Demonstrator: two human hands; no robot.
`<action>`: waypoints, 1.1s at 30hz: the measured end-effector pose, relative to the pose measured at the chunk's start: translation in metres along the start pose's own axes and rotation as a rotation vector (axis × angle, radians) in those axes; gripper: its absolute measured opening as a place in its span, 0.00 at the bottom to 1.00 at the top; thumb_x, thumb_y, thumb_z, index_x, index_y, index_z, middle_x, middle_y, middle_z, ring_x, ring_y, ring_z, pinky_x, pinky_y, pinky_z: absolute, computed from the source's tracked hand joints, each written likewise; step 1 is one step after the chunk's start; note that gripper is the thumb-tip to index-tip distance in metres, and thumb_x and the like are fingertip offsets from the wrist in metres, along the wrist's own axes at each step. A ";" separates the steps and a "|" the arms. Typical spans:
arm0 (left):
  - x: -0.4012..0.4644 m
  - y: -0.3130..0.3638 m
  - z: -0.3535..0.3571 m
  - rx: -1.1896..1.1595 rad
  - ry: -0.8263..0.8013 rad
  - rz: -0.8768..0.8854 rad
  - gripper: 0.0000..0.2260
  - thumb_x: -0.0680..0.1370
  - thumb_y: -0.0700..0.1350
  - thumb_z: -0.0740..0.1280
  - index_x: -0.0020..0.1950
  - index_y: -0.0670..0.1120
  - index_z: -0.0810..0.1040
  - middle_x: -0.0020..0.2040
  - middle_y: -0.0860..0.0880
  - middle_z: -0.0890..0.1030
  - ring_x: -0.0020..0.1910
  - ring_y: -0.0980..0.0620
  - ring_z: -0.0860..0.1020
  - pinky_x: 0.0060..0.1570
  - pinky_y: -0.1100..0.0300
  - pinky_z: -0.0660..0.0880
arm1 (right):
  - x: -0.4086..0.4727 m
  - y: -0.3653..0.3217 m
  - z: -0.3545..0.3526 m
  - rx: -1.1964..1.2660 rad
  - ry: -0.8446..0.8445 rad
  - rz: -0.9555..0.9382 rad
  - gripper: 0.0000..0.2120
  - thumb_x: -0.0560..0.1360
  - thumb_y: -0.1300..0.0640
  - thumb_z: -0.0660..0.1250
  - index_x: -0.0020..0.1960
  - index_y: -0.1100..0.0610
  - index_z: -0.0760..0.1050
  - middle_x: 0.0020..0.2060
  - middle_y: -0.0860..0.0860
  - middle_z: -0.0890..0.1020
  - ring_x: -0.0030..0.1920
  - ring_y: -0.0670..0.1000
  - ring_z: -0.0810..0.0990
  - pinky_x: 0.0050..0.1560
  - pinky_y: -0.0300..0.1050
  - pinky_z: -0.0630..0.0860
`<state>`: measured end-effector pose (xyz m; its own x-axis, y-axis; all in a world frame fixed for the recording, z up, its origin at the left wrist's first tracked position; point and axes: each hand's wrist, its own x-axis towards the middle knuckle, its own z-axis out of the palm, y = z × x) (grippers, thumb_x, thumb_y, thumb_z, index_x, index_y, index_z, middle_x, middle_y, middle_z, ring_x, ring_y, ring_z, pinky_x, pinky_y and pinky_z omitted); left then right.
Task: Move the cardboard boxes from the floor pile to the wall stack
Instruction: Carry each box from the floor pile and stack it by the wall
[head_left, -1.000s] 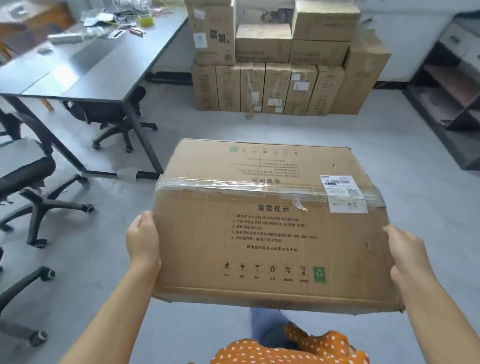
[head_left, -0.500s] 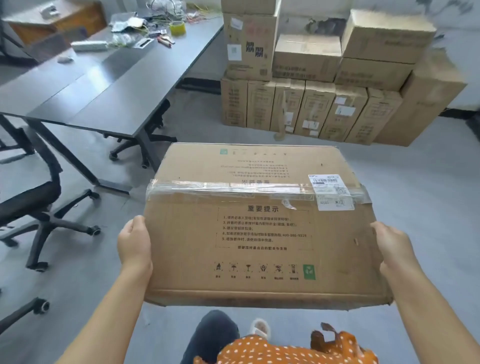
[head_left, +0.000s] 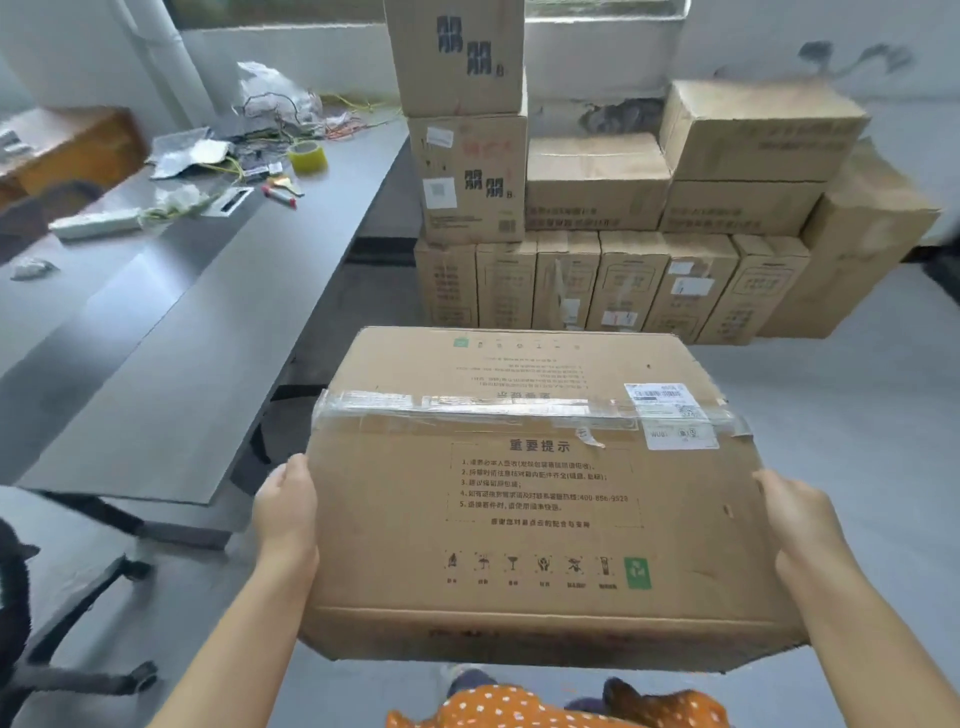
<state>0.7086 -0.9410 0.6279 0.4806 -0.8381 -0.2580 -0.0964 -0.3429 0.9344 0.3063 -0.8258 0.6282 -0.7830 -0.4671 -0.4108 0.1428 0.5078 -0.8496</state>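
head cam | faces forward-down | close over held box (head_left: 540, 499) | wall stack (head_left: 623, 208) beyond

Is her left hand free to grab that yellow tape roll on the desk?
Probably not: the left hand holds the carried box, and the tape roll sits far back on the desk.

from my remote seat i see two bare forearms with no sleeves reaching the wrists, a left hand (head_left: 284, 512) and right hand (head_left: 797, 512) without rings or watch, and an orange white-dotted garment (head_left: 524, 709) below.
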 end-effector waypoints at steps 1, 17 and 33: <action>0.020 0.013 0.014 0.028 -0.012 0.020 0.07 0.76 0.45 0.56 0.40 0.45 0.67 0.36 0.46 0.64 0.35 0.49 0.61 0.34 0.55 0.59 | 0.011 -0.009 0.011 0.003 0.031 0.010 0.15 0.76 0.59 0.59 0.47 0.74 0.70 0.37 0.56 0.70 0.36 0.53 0.66 0.38 0.46 0.61; 0.187 0.129 0.308 0.110 -0.168 0.007 0.10 0.71 0.49 0.56 0.33 0.47 0.60 0.32 0.50 0.61 0.33 0.49 0.60 0.34 0.54 0.57 | 0.239 -0.166 0.086 0.018 0.152 -0.046 0.20 0.77 0.60 0.62 0.58 0.77 0.66 0.57 0.73 0.73 0.57 0.71 0.73 0.58 0.68 0.70; 0.282 0.323 0.623 -0.136 -0.267 0.160 0.08 0.78 0.47 0.58 0.39 0.48 0.67 0.40 0.47 0.68 0.41 0.49 0.66 0.41 0.54 0.62 | 0.528 -0.427 0.117 0.113 0.267 -0.311 0.12 0.77 0.62 0.61 0.53 0.71 0.74 0.53 0.66 0.80 0.39 0.56 0.76 0.43 0.46 0.72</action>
<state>0.2697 -1.5529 0.7043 0.2216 -0.9645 -0.1434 -0.0267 -0.1530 0.9879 -0.0972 -1.3735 0.7356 -0.9265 -0.3739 -0.0418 -0.0710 0.2827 -0.9566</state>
